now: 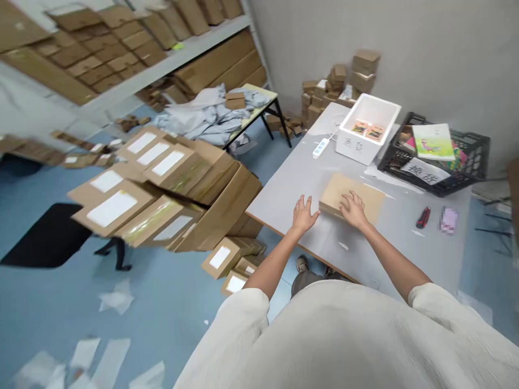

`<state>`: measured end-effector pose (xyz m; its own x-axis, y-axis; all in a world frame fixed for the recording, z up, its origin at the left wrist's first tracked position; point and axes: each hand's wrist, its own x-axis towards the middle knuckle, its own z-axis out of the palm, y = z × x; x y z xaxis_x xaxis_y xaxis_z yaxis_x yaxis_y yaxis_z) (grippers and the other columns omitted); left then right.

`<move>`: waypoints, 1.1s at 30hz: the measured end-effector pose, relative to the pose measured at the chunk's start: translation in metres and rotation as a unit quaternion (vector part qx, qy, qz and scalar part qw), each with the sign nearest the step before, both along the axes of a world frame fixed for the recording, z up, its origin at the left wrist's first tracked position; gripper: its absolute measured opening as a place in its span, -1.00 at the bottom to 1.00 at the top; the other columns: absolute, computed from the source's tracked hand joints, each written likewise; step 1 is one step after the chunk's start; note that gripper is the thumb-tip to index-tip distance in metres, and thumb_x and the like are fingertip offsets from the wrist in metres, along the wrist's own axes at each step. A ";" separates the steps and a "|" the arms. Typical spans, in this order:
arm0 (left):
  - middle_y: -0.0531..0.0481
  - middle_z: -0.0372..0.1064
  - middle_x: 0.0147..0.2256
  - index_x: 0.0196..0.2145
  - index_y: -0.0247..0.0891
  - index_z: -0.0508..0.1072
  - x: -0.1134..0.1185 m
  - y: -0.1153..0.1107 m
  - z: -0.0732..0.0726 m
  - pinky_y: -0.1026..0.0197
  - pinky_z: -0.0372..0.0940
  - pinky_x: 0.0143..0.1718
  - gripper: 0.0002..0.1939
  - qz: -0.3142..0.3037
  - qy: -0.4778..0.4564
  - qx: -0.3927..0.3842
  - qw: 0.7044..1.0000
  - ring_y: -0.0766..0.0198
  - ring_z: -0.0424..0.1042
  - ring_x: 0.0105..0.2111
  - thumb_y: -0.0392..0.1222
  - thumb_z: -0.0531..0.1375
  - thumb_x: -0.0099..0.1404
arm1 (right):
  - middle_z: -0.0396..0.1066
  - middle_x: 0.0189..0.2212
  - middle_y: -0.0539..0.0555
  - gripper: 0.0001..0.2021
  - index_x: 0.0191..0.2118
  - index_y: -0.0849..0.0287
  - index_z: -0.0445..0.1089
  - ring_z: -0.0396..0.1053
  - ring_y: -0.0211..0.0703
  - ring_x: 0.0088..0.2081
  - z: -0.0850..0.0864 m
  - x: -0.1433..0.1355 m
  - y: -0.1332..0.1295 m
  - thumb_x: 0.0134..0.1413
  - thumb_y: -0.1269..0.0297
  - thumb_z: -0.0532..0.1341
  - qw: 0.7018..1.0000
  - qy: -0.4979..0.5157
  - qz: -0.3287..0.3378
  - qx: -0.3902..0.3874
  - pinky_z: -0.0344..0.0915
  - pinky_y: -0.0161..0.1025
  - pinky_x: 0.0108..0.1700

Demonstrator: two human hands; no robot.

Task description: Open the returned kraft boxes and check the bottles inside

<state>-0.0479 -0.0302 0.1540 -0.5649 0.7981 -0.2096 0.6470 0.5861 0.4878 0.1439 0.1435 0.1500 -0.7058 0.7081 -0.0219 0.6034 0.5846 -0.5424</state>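
A flat brown cardboard box [332,189] lies on the grey tabletop [284,189] in front of me. My right hand [353,208] rests on top of it, near its front edge, with the fingers spread. Just left of the box is my left hand [304,215], fingers apart and holding nothing; whether it touches the tabletop I cannot tell. A red and black box cutter [423,217] lies to the right of the box, beside a small blurred purple item [448,220].
Behind the box stand a white foam box [360,148] and a black crate [458,186] holding books. A white power strip [321,148] lies left of them. Stacked labelled cartons [194,178] rise beside the table's left side. Paper scraps [115,297] litter the blue floor.
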 end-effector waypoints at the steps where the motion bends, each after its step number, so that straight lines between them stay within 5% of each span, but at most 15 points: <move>1: -0.31 -0.21 0.59 0.55 -0.16 0.06 -0.003 -0.015 0.000 -0.19 0.02 0.51 -0.15 0.020 -0.001 0.000 1.000 -0.24 -0.08 0.56 0.16 0.22 0.48 | 0.06 0.52 0.31 -0.45 0.37 0.05 0.36 -0.01 0.34 0.49 0.000 -0.011 -0.007 0.35 0.03 0.12 1.000 0.002 0.025 0.000 0.05 0.40 0.41; 7: -0.32 -0.16 0.58 0.56 -0.17 0.04 -0.024 -0.124 0.002 -0.21 0.03 0.50 -0.15 0.154 -0.001 0.000 0.988 -0.26 -0.05 0.55 0.12 0.23 0.49 | 0.11 0.49 0.32 -0.44 0.38 0.08 0.36 0.04 0.32 0.48 -0.003 -0.091 -0.071 0.35 0.04 0.11 0.985 -0.005 0.175 -0.009 0.09 0.36 0.41; 13: -0.27 -0.14 0.58 0.57 -0.12 0.02 -0.040 -0.256 -0.004 -0.21 0.03 0.51 -0.17 0.285 0.000 0.008 0.959 -0.24 -0.04 0.55 0.11 0.21 0.50 | 0.15 0.48 0.31 -0.43 0.39 0.07 0.34 0.09 0.34 0.45 -0.009 -0.168 -0.170 0.35 0.07 0.12 0.954 -0.009 0.300 -0.020 0.13 0.37 0.38; 18: -0.32 -0.14 0.57 0.56 -0.15 0.04 -0.050 -0.365 -0.021 -0.22 0.06 0.49 -0.19 0.345 -0.017 -0.003 0.938 -0.25 -0.03 0.55 0.08 0.19 0.51 | 0.15 0.48 0.30 -0.42 0.40 0.10 0.34 0.11 0.31 0.45 -0.019 -0.214 -0.268 0.36 0.06 0.11 0.930 -0.021 0.364 -0.037 0.16 0.32 0.40; 23: -0.33 -0.15 0.58 0.56 -0.15 0.02 -0.071 -0.459 -0.050 -0.24 0.07 0.48 -0.19 0.364 -0.035 -0.015 0.930 -0.24 -0.07 0.56 0.08 0.19 0.51 | 0.20 0.46 0.27 -0.43 0.40 0.07 0.35 0.16 0.30 0.43 -0.050 -0.248 -0.354 0.36 0.07 0.12 0.923 -0.025 0.381 -0.045 0.20 0.33 0.38; 28: -0.36 -0.09 0.56 0.55 -0.20 0.05 -0.100 -0.524 -0.075 -0.26 0.10 0.46 -0.19 0.378 -0.049 -0.024 0.924 -0.29 0.01 0.53 0.05 0.20 0.49 | 0.20 0.46 0.28 -0.46 0.38 0.07 0.36 0.21 0.33 0.40 -0.081 -0.274 -0.410 0.37 0.07 0.12 0.923 -0.049 0.377 -0.054 0.27 0.34 0.34; 33: -0.36 -0.11 0.56 0.55 -0.21 0.06 -0.117 -0.554 -0.095 -0.26 0.12 0.45 -0.20 0.393 -0.064 -0.032 0.917 -0.29 0.01 0.53 0.01 0.21 0.49 | 0.22 0.44 0.28 -0.47 0.37 0.08 0.38 0.24 0.34 0.39 -0.103 -0.296 -0.438 0.36 0.10 0.14 0.914 -0.072 0.394 -0.063 0.26 0.36 0.36</move>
<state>-0.1651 -0.5844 0.0591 -0.9277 0.1390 -0.3466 -0.0474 0.8768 0.4786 -0.1520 -0.2944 0.0471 -0.9790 -0.0327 -0.2011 0.0928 0.8071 -0.5831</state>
